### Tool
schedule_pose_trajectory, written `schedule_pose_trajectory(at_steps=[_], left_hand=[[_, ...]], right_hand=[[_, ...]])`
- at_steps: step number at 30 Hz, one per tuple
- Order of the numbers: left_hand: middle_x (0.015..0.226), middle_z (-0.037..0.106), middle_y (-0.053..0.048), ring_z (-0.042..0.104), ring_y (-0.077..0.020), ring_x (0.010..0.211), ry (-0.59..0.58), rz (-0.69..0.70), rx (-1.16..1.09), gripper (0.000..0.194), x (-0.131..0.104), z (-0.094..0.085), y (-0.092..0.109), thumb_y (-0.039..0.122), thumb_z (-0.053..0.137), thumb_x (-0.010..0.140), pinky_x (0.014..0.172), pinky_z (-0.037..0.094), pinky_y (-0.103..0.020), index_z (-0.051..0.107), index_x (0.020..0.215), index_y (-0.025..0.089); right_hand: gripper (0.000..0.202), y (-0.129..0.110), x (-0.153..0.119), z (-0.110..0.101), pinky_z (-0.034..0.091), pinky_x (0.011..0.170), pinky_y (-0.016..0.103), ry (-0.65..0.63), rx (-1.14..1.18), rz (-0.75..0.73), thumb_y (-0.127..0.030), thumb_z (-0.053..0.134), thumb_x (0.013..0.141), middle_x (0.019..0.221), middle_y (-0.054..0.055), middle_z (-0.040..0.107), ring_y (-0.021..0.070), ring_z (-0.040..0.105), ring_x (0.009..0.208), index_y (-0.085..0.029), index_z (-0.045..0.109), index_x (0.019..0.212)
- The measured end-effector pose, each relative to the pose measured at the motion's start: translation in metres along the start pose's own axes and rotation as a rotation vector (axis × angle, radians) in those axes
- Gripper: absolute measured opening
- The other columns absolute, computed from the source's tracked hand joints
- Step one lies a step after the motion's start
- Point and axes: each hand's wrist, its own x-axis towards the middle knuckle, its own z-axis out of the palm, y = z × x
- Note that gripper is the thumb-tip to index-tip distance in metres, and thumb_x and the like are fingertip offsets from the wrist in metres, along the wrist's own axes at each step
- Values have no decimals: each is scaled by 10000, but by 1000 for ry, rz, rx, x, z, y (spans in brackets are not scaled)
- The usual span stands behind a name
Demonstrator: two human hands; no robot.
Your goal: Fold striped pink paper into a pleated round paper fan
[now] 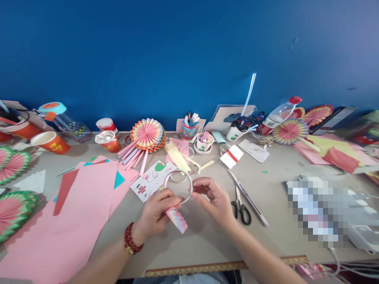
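Observation:
My left hand (160,209), with a red bead bracelet at its wrist, is closed on a folded strip of pleated paper (177,221) in pink, yellow and blue. Its thumb also presses the lower edge of a ring-shaped roll of tape (166,179), held upright above the desk. At the ring's right edge, my right hand (211,197) has its fingers curled and its thumb tip against the roll. Whether a loose tape end lies between those fingertips is too small to tell. Behind the roll lies a printed white sheet (151,179) with red and green designs.
Black-handled scissors (241,207) and a purple-grey utility knife (251,201) lie right of my right hand. Pink paper sheets (79,221) cover the left side. Pleated paper fans (148,134), paper cups (50,142) and a tilted bottle (280,116) line the blue wall.

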Motion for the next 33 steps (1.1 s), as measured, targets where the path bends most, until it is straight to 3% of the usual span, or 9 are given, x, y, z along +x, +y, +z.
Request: schedule_pose_trajectory(at_steps=[7, 10, 13, 20, 24, 28, 31, 33], left_hand=[[817, 557, -30, 551, -127, 693, 34, -22, -69, 187, 2, -1, 0, 125, 536, 932, 626, 443, -240, 647, 1065, 195], [817, 550, -26, 545, -122, 690, 50, -33, -92, 192, 3, -2, 1, 115, 532, 931, 625, 443, -235, 648, 1063, 192], [822, 554, -26, 543, -119, 688, 28, -22, -92, 193, 3, -1, 2, 111, 543, 925, 623, 436, -232, 650, 1065, 191], [789, 544, -23, 536, -124, 681, 48, -44, -113, 157, 3, -1, 0, 132, 545, 932, 626, 436, -242, 661, 1022, 185], [764, 543, -22, 537, -133, 682, 81, -55, -118, 150, 5, -3, 1, 138, 534, 936, 624, 441, -254, 667, 987, 186], [779, 548, -29, 544, -138, 697, 48, -53, -115, 165, 5, -4, 2, 136, 534, 932, 623, 436, -259, 669, 1013, 187], [773, 558, -25, 544, -136, 682, 74, -58, -124, 165, 4, -3, 1, 145, 536, 933, 623, 437, -261, 666, 1024, 191], [772, 558, -23, 544, -135, 670, 97, -75, -126, 165, 3, -2, 0, 157, 524, 942, 622, 440, -265, 665, 1021, 193]], right_hand=[[137, -3, 4, -5, 525, 666, 266, 9, 24, 2, -297, 672, 889, 795, 21, 599, 152, 589, 736, -208, 599, 814], [61, -2, 4, -7, 520, 734, 292, 22, -5, -64, -262, 655, 902, 864, 34, 611, 164, 600, 805, -221, 610, 910], [152, -1, 5, -7, 528, 779, 301, -23, 4, -57, -257, 669, 894, 964, 46, 614, 162, 609, 845, -231, 614, 1034], [148, -1, 6, -12, 503, 679, 281, -93, 14, -16, -312, 637, 916, 828, 33, 584, 160, 576, 764, -204, 588, 828], [115, -1, 5, -14, 537, 734, 329, -12, 58, -69, -324, 610, 930, 917, 54, 574, 177, 593, 804, -217, 579, 960], [279, -2, 8, -10, 545, 797, 361, -94, -93, -161, -268, 688, 874, 1040, 83, 608, 199, 616, 884, -234, 601, 1136], [93, -4, 10, -10, 535, 788, 357, -69, -229, -265, -188, 655, 886, 904, 57, 649, 208, 627, 885, -241, 652, 962], [86, -6, 11, -11, 532, 769, 354, -44, -266, -296, -157, 643, 884, 861, 51, 656, 206, 634, 857, -242, 657, 890]])
